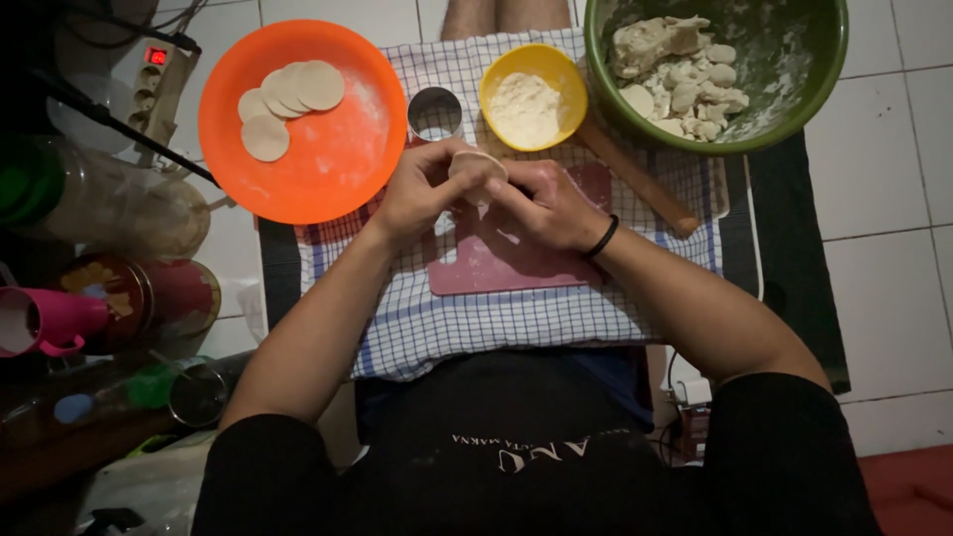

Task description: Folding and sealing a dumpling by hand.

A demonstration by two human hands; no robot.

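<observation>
Two hands, left hand (422, 189) and right hand (544, 203), pinched together on small round pale dough disc (476, 164), above pink plastic cutting board (516, 260).

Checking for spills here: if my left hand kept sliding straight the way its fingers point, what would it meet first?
The left hand points up and right, fingers on the dough disc held with the right hand. Past those, the yellow bowl of flour likely comes first, though depth is unclear.
</observation>
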